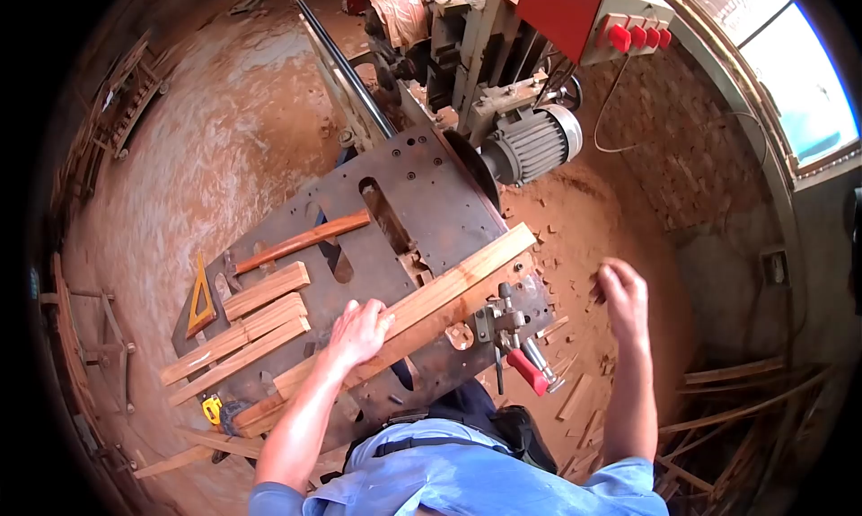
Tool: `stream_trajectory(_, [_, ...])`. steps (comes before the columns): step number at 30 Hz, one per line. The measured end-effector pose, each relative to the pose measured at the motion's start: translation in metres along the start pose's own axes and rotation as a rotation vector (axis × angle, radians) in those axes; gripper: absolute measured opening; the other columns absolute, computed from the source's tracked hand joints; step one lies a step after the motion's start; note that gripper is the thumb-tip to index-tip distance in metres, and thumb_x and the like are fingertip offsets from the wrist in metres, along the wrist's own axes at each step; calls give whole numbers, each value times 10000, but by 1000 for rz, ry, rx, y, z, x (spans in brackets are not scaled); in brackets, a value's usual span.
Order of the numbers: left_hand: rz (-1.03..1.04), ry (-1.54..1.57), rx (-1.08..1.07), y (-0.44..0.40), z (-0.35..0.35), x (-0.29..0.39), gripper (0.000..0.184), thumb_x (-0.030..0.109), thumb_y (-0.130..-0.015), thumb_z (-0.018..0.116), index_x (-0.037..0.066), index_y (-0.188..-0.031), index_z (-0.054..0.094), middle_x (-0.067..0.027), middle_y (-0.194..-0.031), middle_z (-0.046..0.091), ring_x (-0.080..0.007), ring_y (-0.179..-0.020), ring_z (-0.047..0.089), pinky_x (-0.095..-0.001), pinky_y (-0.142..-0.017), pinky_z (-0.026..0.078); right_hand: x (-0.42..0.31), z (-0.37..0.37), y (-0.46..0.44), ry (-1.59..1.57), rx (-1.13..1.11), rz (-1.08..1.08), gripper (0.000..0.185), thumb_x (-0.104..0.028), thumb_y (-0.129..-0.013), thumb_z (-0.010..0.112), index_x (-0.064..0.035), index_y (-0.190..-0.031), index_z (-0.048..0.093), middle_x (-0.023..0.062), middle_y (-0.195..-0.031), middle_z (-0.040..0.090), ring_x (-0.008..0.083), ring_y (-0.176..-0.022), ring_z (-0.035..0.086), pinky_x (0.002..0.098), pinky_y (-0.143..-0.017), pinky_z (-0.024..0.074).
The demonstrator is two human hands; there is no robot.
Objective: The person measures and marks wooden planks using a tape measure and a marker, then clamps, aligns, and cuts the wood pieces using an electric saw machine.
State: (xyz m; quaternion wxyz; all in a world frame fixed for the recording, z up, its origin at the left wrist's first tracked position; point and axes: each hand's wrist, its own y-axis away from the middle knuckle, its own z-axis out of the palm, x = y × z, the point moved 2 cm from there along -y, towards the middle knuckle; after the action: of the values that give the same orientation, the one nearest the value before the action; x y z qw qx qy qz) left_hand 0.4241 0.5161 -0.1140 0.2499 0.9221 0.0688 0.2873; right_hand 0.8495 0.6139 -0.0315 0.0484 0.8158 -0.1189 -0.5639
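Observation:
My left hand [359, 333] is closed over a long wooden board [449, 287] that lies slantwise across the metal machine table [341, 179]. Off to the right of the table, my right hand [621, 291] hangs in the air over the floor, fingers bent and drawn together; whether anything small is between them cannot be made out. A toggle clamp [505, 320] with a red handle [528, 372] stands near the board's right part, between my two hands. Under the board runs another wooden strip [485, 302].
Several cut wood pieces [268, 290], a yellow set square [199, 299] and a yellow tape measure [212, 409] are at the table's left. A thin stick [301, 242] lies farther back. Beyond are a motor [534, 145] and a red switch box [593, 17]. Offcuts litter the floor.

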Motion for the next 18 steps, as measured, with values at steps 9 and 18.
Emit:
stream_trajectory(9, [166,90,-190,-1,-22,0,647,440,-870,737,29,-1349,595,-216,-1298,624,-384,-1261,567,-447,-1056,463,99,43,127,22,-412,460,267,-222,-986,649,7,-1115,695,34,-852,711,102,-726,657,283,-648,533])
stream_trajectory(18, [74,-65,-136,5,6,10,482,400,-948,650,-12,-1195,610,-240,-1192,624,-408,-1145,603,-514,-1019,492,60,103,171,279,-761,204,261,-125,-905,684,54,-1094,712,178,-914,730,234,-820,723,335,-747,565])
